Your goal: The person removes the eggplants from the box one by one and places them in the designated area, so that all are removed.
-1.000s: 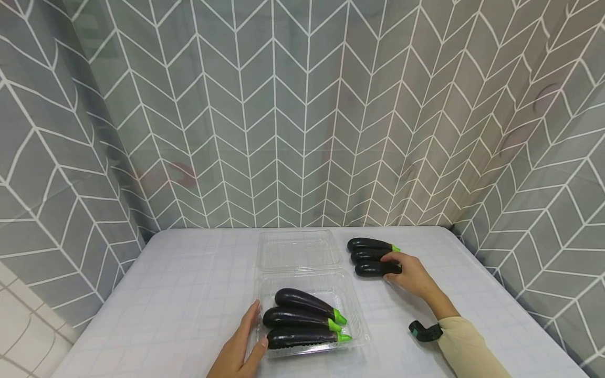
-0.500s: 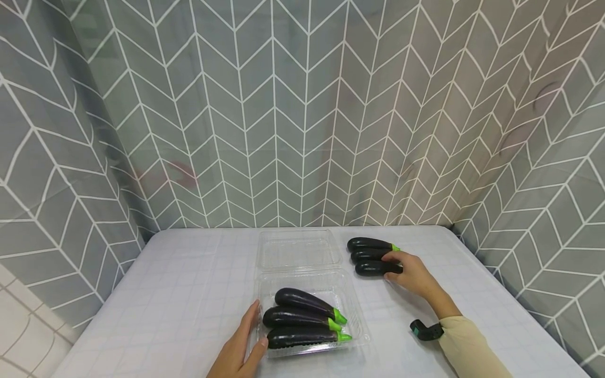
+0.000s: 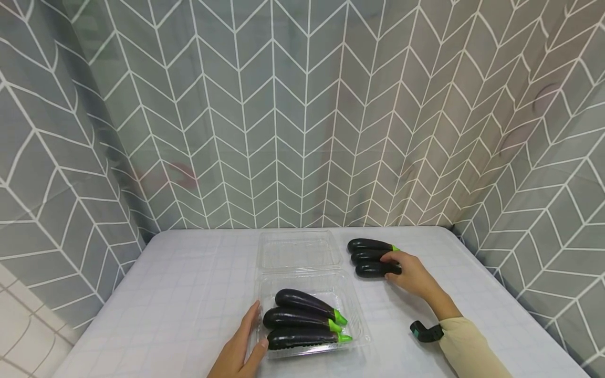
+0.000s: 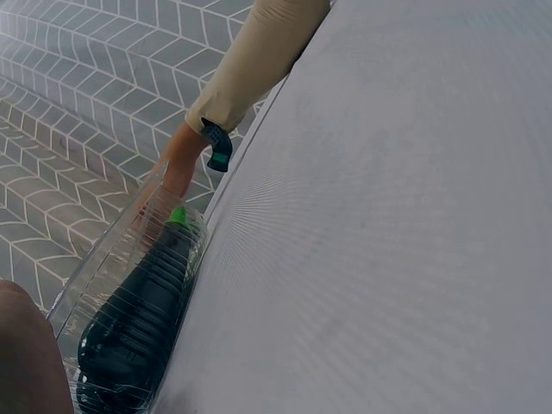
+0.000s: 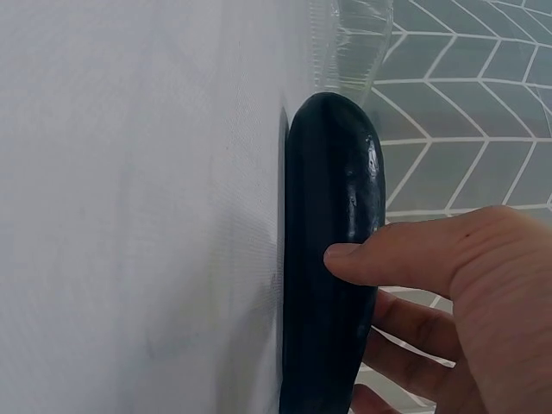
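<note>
Three eggplants (image 3: 302,320) are lain in the clear container (image 3: 360,336), whose near-left edge is touched by the left hand (image 3: 238,352) with straight fingers. Farther right, the nearest loose eggplant (image 3: 373,269) on the table (image 3: 189,294) is gripped by the right hand (image 3: 411,273), thumb on top. Two more eggplants (image 3: 368,249) are lain just behind it.

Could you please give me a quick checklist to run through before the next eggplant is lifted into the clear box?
1. Right hand has a grip on the nearest loose eggplant: ok, thumb and fingers curl round it.
2. Left hand rests against the clear box, steadying it: ok.
3. Lid folded open: ok.
4. Room left in the box behind the three packed eggplants: ok.
5. Eggplant lifted off the table: not ok, it lies flat.
6. Grip firmness: cannot tell.
</note>
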Motion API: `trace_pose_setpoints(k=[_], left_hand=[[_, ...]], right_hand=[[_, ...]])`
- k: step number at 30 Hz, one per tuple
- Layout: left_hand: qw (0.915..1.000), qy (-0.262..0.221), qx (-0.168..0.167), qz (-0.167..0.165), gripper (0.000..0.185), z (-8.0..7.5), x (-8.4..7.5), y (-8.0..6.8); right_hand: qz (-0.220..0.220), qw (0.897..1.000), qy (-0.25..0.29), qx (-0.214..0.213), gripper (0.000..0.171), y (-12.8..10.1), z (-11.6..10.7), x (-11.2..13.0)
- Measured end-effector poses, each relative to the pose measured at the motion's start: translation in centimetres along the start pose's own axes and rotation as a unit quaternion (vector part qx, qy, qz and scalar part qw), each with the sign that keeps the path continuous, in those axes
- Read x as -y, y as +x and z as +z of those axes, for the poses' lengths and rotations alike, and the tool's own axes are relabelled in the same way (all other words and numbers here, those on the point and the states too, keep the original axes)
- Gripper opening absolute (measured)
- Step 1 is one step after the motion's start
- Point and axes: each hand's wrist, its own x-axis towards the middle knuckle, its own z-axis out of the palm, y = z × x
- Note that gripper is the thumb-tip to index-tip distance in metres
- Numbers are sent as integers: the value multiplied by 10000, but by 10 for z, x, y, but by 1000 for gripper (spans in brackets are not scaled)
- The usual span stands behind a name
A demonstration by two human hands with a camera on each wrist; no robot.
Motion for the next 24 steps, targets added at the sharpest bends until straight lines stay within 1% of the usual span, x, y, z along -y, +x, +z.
trace_pose_setpoints(k=[4, 9, 17, 24], left_hand=[[10000, -65, 58, -5, 71, 0, 0, 0], [10000, 15, -29, 64, 70, 0, 0, 0], [9999, -10, 25, -99, 71, 0, -3, 0], [9999, -65, 80, -54, 71, -1, -3, 0]], right_hand=[[-70, 10000, -67, -24, 36, 1, -1, 0], [-109, 9999, -117, -24, 36, 1, -1, -1], [-130, 9999, -87, -42, 38, 0, -1, 2], [-198, 9997, -108, -55, 37, 1, -3, 9]])
